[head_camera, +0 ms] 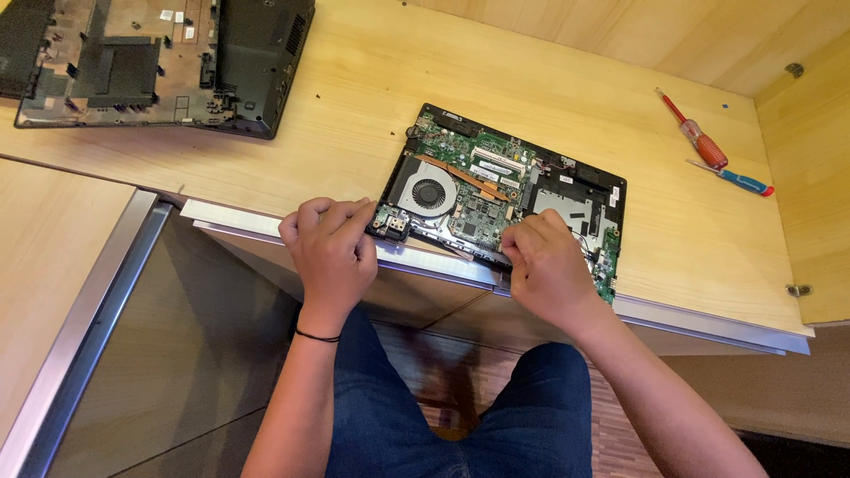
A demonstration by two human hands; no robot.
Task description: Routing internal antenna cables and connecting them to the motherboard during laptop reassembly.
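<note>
At the near edge of the worktop: one opened laptop base, green circuit board exposed, round cooling fan toward its left, front edge overhanging the worktop's metal trim slightly.

Left hand: curled, fingers bunched narrow against the base's near-left corner, by a small hinge bracket. Whether anything small is pinched there cannot be told.

Right hand: curled over the near-right portion of the board, fingers tucked narrow; its fingertips are hidden, so what they grip cannot be told.

Handling note, as judgement: with the base hanging off the edge, it seems wise to keep one hand steadying the corner while the other works, to press on the frame rather than the board, and to lift evenly so that no cable or connector is strained.

Also present: red-handled screwdriver and blue-handled screwdriver, far right, well apart from both hands; black laptop shell, far left.
</note>
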